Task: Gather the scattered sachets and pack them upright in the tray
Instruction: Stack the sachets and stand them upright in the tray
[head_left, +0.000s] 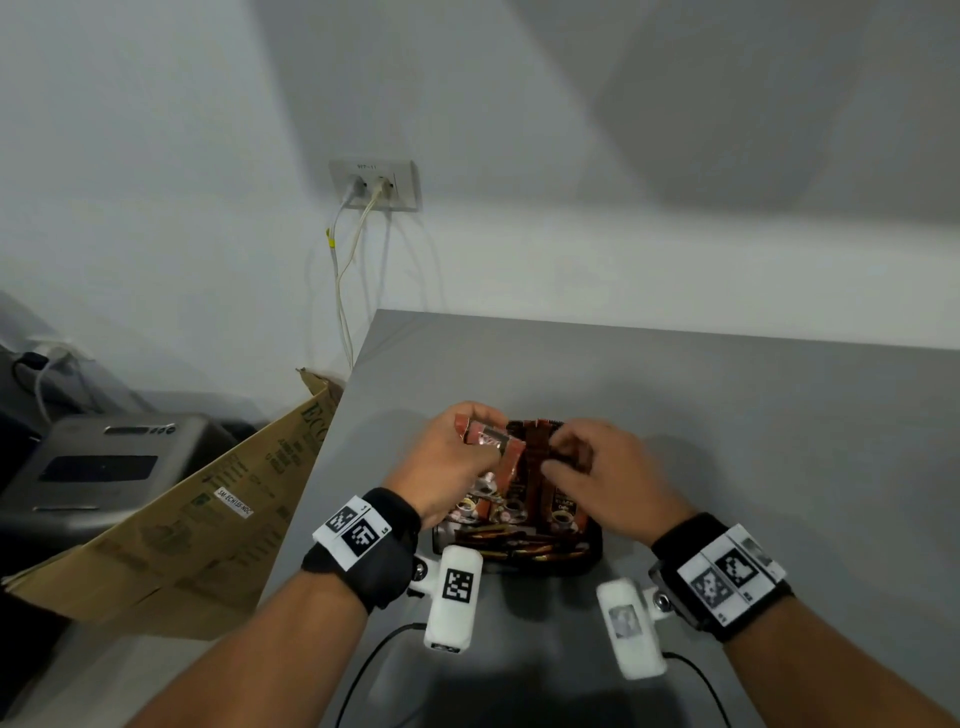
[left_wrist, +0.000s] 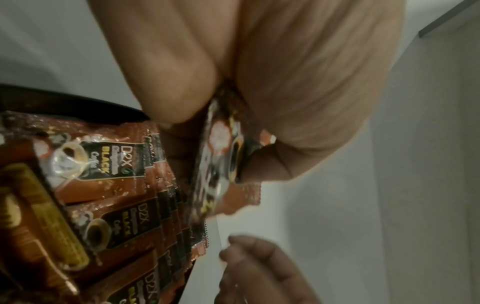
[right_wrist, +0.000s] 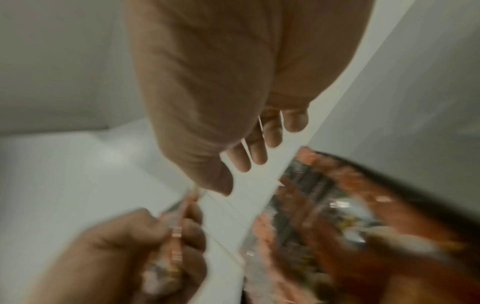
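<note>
**Sachets going into the tray**

The grey table (head_left: 727, 415) in front of me carries a dark shallow tray (head_left: 595, 545), already crowded with orange-brown coffee sachets (head_left: 514, 499) standing on end. My left hand (head_left: 441, 462) hovers over the tray's left side, fingers (left_wrist: 166, 61) and thumb pinching one more glossy orange sachet (left_wrist: 221, 156) by its edge. My right hand (head_left: 613, 478) hangs over the right side, fingers (right_wrist: 259, 144) loosely curled, holding nothing.

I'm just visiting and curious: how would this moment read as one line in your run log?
stage: packing | left hand: holds sachets above tray | right hand: fingers at standing sachets in tray, holding nothing seen | table: no stray sachets in view
</note>
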